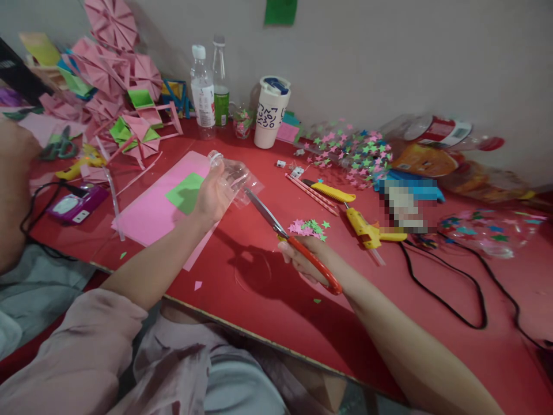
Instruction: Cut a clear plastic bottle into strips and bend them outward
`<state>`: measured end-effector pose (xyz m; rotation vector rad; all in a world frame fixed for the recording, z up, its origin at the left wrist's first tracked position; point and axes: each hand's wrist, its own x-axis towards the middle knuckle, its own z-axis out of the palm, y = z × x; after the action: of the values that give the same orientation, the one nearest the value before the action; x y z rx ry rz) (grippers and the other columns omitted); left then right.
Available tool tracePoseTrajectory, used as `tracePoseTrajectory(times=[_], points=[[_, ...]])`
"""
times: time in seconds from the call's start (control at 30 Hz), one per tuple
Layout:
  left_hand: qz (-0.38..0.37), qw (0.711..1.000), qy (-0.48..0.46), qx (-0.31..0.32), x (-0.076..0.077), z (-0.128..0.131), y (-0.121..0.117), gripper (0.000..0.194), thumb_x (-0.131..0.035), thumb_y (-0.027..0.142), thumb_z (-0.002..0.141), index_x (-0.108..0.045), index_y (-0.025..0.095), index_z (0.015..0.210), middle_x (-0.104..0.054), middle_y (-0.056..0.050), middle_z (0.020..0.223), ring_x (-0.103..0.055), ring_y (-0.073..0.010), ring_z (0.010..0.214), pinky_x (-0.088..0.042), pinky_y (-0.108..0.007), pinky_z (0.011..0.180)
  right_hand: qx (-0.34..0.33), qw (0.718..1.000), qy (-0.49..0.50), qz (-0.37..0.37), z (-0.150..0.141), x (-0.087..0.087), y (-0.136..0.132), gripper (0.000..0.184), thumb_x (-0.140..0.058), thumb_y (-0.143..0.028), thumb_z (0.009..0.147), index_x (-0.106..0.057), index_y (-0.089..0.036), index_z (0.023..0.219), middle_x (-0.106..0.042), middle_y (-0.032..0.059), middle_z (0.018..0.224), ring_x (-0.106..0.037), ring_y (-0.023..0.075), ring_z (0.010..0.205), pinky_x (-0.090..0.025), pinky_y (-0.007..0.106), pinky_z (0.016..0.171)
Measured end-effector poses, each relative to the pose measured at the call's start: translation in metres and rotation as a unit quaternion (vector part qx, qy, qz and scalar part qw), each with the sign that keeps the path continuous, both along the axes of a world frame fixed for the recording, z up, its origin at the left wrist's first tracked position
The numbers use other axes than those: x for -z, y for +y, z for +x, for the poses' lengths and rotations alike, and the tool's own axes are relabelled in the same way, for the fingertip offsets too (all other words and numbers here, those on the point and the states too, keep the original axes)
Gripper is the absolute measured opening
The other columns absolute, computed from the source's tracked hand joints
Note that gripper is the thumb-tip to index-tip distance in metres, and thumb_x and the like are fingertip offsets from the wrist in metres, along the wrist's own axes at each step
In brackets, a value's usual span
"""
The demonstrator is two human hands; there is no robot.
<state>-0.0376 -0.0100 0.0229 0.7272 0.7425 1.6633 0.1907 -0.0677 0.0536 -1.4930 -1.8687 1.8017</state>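
My left hand (212, 195) is closed round a clear plastic bottle top (237, 177), its neck end up by my thumb and its cut edge to the right. Orange-handled scissors (311, 262) are gripped in my right hand (309, 259), with the blades pointing up and left to the plastic's edge. Whether the blades touch the plastic I cannot tell. Beneath my left hand lie pink paper sheets (149, 204) and a green paper square (185, 193). Just beyond my right hand is a small heap of pink and green paper stars (309, 229).
A yellow glue gun (366, 229), a yellow cutter knife (332, 192) and black cord (444, 317) lie to the right. Bottles (203, 98) and a white cup (271, 112) stand at the back. Pink paper crafts (112, 75) fill the left, beside another person's arm (15, 190).
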Motion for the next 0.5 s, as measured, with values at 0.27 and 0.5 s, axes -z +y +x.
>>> tracePoseTrajectory(times=[0.27,0.5], points=[[-0.009,1.000,0.011,0.005,-0.0023,0.0001,-0.0016,0.033,-0.057,0.056,0.086,-0.065,0.024,0.082,-0.073,-0.006,0.102,-0.063,-0.0282,0.121,-0.052,-0.048,0.102,0.003,0.999,-0.014,0.034,-0.0007,0.0014,-0.0008,0.059,-0.058,-0.080,0.072,-0.048,-0.022,0.066,-0.035,-0.0108,0.041,-0.034,0.0060,0.032,-0.030,0.021,0.035],[0.021,0.999,0.012,0.026,0.0000,0.0013,-0.0018,0.028,-0.064,0.051,0.083,-0.066,0.023,0.083,-0.072,-0.008,0.102,-0.063,-0.0309,0.122,-0.048,-0.051,0.106,-0.004,0.999,0.000,0.048,-0.0029,0.0030,-0.0019,0.056,-0.058,-0.077,0.072,-0.048,-0.022,0.067,-0.037,-0.0102,0.042,-0.036,0.0065,0.033,-0.032,0.021,0.036]])
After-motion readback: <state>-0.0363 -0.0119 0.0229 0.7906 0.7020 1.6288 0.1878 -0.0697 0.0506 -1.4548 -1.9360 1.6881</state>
